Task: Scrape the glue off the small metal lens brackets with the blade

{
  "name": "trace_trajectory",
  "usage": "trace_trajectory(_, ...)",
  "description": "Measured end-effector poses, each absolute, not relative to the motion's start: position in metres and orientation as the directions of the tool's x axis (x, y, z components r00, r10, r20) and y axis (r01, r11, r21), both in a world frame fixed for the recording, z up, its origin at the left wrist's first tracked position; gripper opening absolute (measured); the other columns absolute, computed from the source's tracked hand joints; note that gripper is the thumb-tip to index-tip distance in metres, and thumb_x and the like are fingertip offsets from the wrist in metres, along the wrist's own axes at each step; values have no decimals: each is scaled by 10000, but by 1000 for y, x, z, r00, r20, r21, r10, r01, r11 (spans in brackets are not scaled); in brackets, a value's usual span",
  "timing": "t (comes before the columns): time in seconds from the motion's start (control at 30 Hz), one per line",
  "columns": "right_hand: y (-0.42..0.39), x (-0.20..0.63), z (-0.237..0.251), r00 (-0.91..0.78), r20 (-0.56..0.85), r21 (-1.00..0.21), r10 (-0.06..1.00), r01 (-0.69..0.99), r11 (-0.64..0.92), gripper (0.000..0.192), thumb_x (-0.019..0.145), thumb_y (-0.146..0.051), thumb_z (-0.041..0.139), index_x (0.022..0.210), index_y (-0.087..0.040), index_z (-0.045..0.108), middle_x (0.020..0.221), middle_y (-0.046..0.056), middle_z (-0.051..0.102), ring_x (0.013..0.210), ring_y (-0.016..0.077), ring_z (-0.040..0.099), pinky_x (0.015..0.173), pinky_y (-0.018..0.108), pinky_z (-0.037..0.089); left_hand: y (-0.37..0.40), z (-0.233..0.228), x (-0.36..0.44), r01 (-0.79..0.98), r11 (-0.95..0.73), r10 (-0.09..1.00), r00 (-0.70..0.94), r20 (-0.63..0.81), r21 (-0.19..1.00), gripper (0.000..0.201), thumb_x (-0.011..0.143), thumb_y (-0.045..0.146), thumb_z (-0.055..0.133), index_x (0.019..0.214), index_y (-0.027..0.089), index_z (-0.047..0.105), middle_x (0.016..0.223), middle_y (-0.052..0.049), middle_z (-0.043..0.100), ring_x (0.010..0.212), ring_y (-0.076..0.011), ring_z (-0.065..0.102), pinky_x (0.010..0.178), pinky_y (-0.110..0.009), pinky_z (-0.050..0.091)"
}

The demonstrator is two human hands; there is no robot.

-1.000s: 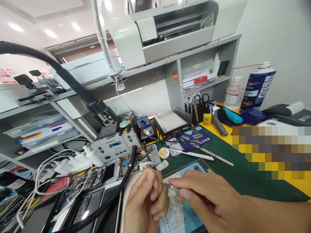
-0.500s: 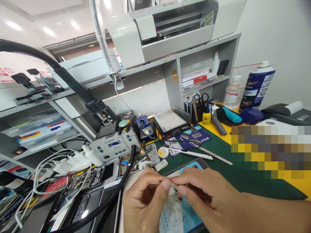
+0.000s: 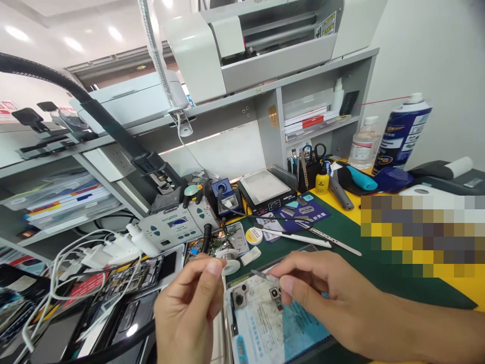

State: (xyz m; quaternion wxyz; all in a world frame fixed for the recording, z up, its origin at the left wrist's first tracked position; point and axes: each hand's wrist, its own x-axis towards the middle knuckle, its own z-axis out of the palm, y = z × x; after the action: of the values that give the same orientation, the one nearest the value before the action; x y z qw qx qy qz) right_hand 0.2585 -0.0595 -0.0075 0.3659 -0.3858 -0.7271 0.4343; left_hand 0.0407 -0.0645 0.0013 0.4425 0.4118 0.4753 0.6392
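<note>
My right hand (image 3: 322, 293) is closed in a pinch on a thin metal blade (image 3: 261, 275) that points left over a worn blue-and-white work pad (image 3: 261, 323). Just below my right fingertips is a small camera module (image 3: 274, 293). A metal plate with dark round openings (image 3: 239, 295) lies at the pad's upper left. Off to the left, my left hand (image 3: 193, 303) is raised with thumb and forefinger pressed together; whatever is between them is too small to make out. Right behind those fingertips stands a spool of solder wire (image 3: 230, 263).
A hot-air station (image 3: 178, 227) and a tray of circuit boards (image 3: 238, 237) stand behind my left hand. Phones and white cables (image 3: 56, 283) crowd the left. White-handled tool (image 3: 303, 237) and tweezers (image 3: 337, 240) lie on the green mat (image 3: 352, 273). A heating plate (image 3: 265, 189) sits at the back.
My hands were together over the pad and have parted. The left moved left and down, still pinched; the right stayed near its place, and the blade and the pad's parts now show.
</note>
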Motion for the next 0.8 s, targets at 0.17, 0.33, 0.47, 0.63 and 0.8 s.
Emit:
trace_trajectory(0.17,-54,259,-7,-515,8,-993,857,95,66,438,1069,-536,492,1108,-152,699,862,52,692,485,66,411,482,225,356,-67,-1,52,-152,-68,979,-200,36,986,458,702,577,912,809,144,806,542,41,451,494,-36,344,495,-194,203)
trace_trajectory(0.33,-53,257,-3,-537,-57,-998,842,37,-44,466,1031,-586,547,1057,-137,670,855,46,669,456,36,406,455,202,322,-70,1,59,-146,-46,993,-116,29,988,433,641,542,948,850,181,830,612,29,502,496,-34,337,465,-199,183)
trace_trajectory(0.47,-53,256,5,-592,-73,-994,802,-27,-110,410,1006,-540,612,998,-132,652,790,11,644,443,26,413,426,171,316,-73,0,63,-109,-74,996,-67,67,991,321,663,459,944,803,191,836,742,-13,602,496,-26,326,436,-219,119)
trace_trajectory(0.63,-49,257,8,-649,-75,-978,757,-99,-181,350,1018,-488,626,1023,-138,637,769,-9,659,428,12,405,407,146,299,-72,1,59,-134,-94,993,-85,83,987,330,700,493,922,759,186,817,689,15,541,498,-27,319,454,-217,152)
trace_trajectory(0.8,-49,258,6,-626,-101,-981,773,-67,-183,358,996,-492,650,1033,-138,616,776,-4,671,424,16,401,403,155,305,-69,4,53,-158,-64,990,-135,43,985,399,695,528,928,765,164,781,608,51,445,507,-33,320,494,-215,176)
